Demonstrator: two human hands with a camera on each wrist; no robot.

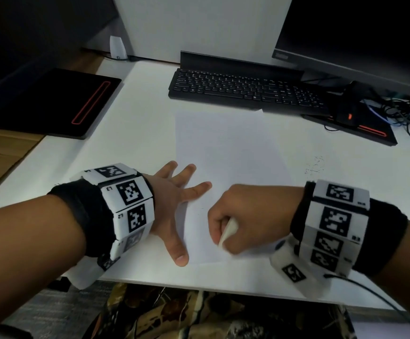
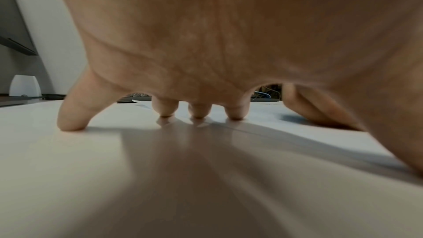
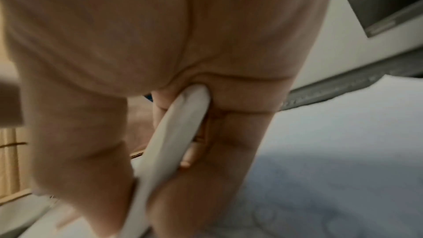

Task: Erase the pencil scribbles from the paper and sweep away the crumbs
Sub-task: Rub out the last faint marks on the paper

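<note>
— Pressing spread left hand (image 1: 172, 204) flat on paper (image 1: 226, 148) near the keyboard (image 1: 245, 91), stopping sliding?
— Yes. Squeezing white eraser (image 1: 228, 231) in curled right hand (image 1: 245, 216), rubbing. Crumbs (image 1: 315, 166) lying beside paper.

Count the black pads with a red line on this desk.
2. One pad lies at the desk's far left corner; the other is far right, under the mouse and cables, partly covered. More may be hidden.
</note>
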